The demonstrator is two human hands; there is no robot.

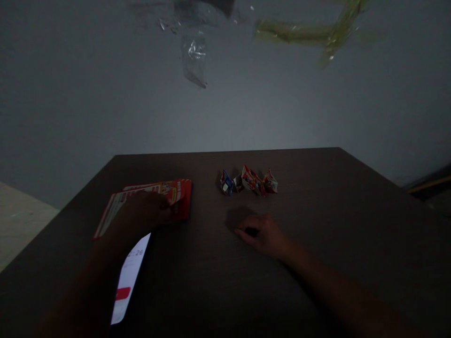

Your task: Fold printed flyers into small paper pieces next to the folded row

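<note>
On the left of the table, a stack of red printed paper sheets [183, 209] lies with its edges slightly fanned. My left hand [150, 209] is over the stack, its fingers closed on the top sheet, whose right-hand corner curls up. My right hand [264, 234] rests on the table right of the middle. Its fingers are curled in with thumb and fingertips together, and nothing shows between them. Beyond it stand several small folded paper pieces [252, 180] with red, white and blue print, in a row.
A phone with a lit screen [132, 274] lies below the stack, partly covered by my left forearm. The dark wood table [211, 267] meets a grey wall [225, 112] with strips of clear and yellowish tape [299, 33]. The light is dim.
</note>
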